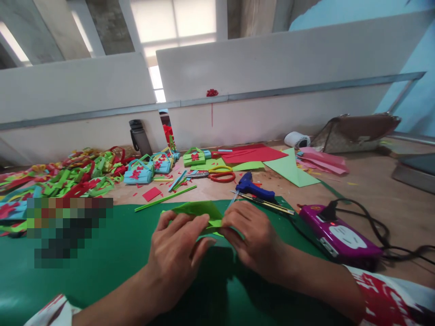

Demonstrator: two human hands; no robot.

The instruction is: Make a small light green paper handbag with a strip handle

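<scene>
Both my hands pinch a folded piece of light green paper (199, 210) over a dark green sheet (102, 258) that covers the near table. My left hand (176, 253) grips the paper's left part with curled fingers. My right hand (253, 237) holds its right end, fingers closed. The paper stands up slightly between the two hands. A thin green strip (165, 199) lies just beyond it.
A blue glue gun (253, 186) and red-yellow scissors (220, 174) lie behind my hands. A purple power strip (340, 235) with black cable sits right. Small paper baskets (139, 174) and a pile of paper strips (68, 176) lie left. Red (253, 154), green (292, 170) and pink sheets (322, 160), a bottle (139, 136).
</scene>
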